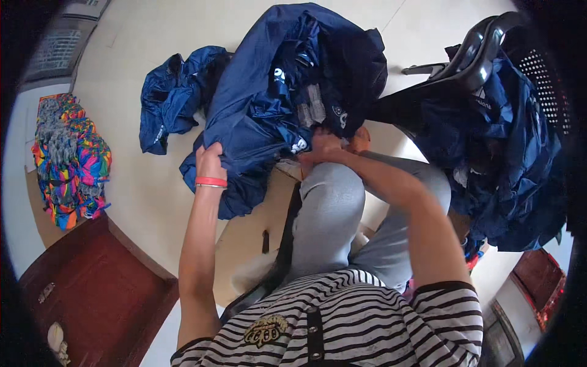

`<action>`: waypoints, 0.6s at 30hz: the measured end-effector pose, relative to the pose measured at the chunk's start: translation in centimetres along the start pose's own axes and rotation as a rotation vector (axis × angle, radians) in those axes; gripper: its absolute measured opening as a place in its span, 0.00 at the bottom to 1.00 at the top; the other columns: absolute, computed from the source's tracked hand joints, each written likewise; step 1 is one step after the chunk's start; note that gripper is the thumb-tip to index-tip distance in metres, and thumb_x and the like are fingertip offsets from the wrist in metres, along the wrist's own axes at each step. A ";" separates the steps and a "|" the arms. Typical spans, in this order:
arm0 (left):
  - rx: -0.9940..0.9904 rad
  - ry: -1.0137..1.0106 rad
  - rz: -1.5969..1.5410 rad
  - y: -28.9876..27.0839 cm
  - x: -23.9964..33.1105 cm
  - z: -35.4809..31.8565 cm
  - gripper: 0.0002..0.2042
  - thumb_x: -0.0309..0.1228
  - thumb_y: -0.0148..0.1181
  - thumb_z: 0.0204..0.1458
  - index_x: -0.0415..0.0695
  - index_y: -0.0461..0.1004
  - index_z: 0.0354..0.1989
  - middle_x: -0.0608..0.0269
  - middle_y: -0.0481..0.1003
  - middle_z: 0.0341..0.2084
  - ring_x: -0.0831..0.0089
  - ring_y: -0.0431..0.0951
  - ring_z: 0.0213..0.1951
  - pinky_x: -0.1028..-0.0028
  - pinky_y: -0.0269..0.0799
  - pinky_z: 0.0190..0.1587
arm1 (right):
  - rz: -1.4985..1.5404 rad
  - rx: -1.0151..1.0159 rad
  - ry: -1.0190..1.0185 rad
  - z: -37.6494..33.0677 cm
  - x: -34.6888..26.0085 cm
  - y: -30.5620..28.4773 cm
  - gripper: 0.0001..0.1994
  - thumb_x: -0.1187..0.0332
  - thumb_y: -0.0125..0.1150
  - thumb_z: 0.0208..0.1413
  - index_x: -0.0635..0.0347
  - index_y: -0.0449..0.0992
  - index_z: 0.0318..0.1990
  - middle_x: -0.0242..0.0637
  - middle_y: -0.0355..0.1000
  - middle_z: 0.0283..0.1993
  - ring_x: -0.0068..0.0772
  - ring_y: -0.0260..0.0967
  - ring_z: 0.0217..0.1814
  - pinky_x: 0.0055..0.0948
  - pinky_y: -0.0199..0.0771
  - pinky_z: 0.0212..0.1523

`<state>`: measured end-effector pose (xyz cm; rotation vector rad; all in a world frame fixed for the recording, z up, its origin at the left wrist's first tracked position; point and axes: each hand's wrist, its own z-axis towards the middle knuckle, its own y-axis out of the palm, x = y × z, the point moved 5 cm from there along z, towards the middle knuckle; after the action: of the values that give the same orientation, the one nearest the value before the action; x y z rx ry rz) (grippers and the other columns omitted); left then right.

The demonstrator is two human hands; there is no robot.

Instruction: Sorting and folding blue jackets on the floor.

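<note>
A large, shiny navy-blue piece of fabric (244,98) with white printing spreads in front of my knees, rumpled and folded open around its darker inside. My left hand (211,162), with a red band at the wrist, is closed on the fabric's near left edge. Beside my knee, my right hand (325,144) is closed at the fabric's near side, just below small grey bundles (313,104) lying in the folds. Its fingertips are partly hidden, so what they grip cannot be made out.
More navy fabric (177,92) lies on the pale floor at left. At right, a black chair (483,49) bears a heap of navy fabric (495,147). Bundled rainbow-coloured goods with grey tops (70,159) stand by the left wall, near a dark red surface (92,287).
</note>
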<state>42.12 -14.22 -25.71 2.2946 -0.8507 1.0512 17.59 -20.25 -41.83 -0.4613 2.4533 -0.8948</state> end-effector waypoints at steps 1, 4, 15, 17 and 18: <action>0.002 0.013 0.002 0.6 0.4 -0.3 0.18 0.21 0.46 0.42 0.32 0.69 0.44 0.53 0.74 0.38 0.62 0.77 0.36 0.68 0.73 0.42 | 0.122 0.063 0.117 0.6 1.5 1.5 0.32 0.43 0.54 0.46 0.61 0.68 0.50 0.51 0.68 0.49 0.45 0.68 0.50 0.40 0.69 0.48; -0.144 -0.014 -0.189 2.5 1.0 0.0 0.19 0.20 0.43 0.44 0.31 0.68 0.47 0.49 0.72 0.43 0.58 0.75 0.44 0.63 0.70 0.51 | 0.376 0.182 0.336 1.8 3.9 4.2 0.39 0.40 0.54 0.45 0.60 0.60 0.58 0.49 0.64 0.56 0.46 0.62 0.57 0.39 0.62 0.56; -0.196 -0.126 -0.319 2.6 1.4 3.3 0.21 0.25 0.45 0.45 0.33 0.65 0.50 0.50 0.71 0.47 0.57 0.72 0.47 0.56 0.67 0.53 | 0.420 0.460 -0.101 6.4 9.0 5.7 0.41 0.49 0.61 0.40 0.66 0.57 0.59 0.49 0.61 0.58 0.40 0.55 0.62 0.35 0.52 0.61; -0.174 -0.154 -0.375 1.1 1.9 3.2 0.20 0.25 0.45 0.45 0.33 0.67 0.49 0.50 0.71 0.46 0.57 0.73 0.46 0.57 0.68 0.52 | 0.637 0.223 -0.106 6.6 7.0 4.4 0.37 0.51 0.61 0.40 0.66 0.61 0.56 0.47 0.64 0.55 0.39 0.58 0.59 0.34 0.55 0.59; -0.124 -0.160 -0.352 0.5 2.2 2.9 0.20 0.26 0.45 0.46 0.33 0.66 0.49 0.50 0.71 0.46 0.57 0.73 0.46 0.58 0.68 0.52 | 0.832 -0.008 -0.080 5.9 5.8 3.7 0.34 0.53 0.61 0.40 0.66 0.64 0.53 0.45 0.66 0.52 0.37 0.60 0.56 0.33 0.57 0.56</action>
<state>44.37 -17.16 -25.65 2.3323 -0.5247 0.6521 15.48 -23.27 -50.12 0.4954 2.2398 -0.4861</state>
